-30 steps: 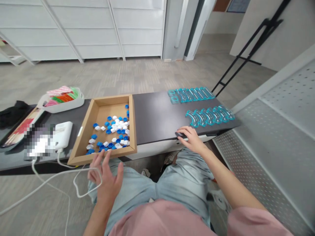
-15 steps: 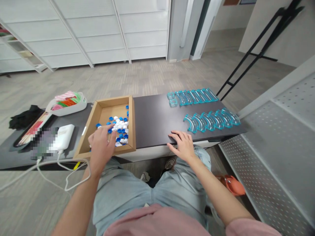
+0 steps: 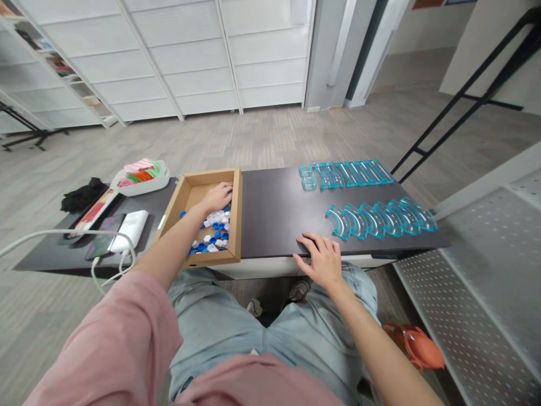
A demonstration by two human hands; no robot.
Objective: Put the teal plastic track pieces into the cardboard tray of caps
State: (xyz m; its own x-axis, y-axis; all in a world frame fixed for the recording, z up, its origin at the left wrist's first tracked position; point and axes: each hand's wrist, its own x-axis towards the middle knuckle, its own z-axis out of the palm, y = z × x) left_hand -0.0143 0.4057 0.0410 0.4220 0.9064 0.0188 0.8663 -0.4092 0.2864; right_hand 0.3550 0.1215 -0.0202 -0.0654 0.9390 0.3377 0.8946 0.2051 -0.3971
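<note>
A shallow cardboard box (image 3: 237,217) stands on the dark tabletop, holding many small blue and white hexagonal pieces (image 3: 217,219). My left hand (image 3: 217,197) reaches into its far right corner, palm down. Its fingertips are bent out of sight against the right wall, so whether they hold a piece is hidden. Near the front edge of the table, my right hand (image 3: 323,259) lies with fingers spread and nothing in it. To its right is a row of curved clear-blue plastic track pieces (image 3: 367,219). Behind them lies a row of straighter clear-blue pieces (image 3: 355,173), with two small clear-blue pieces (image 3: 308,182) at its left end.
Left of the box are a white basket (image 3: 154,185) of colourful strips, a black cloth (image 3: 83,194), a black tray, a phone and a white power bank (image 3: 129,230) with cables. A grey perforated panel (image 3: 486,304) stands at the right. An orange object (image 3: 418,347) lies below.
My left hand has moved from the near left of the box to its far right corner. Pieces near the front now lie more spread out. My right hand stays put; the view has shifted slightly.
</note>
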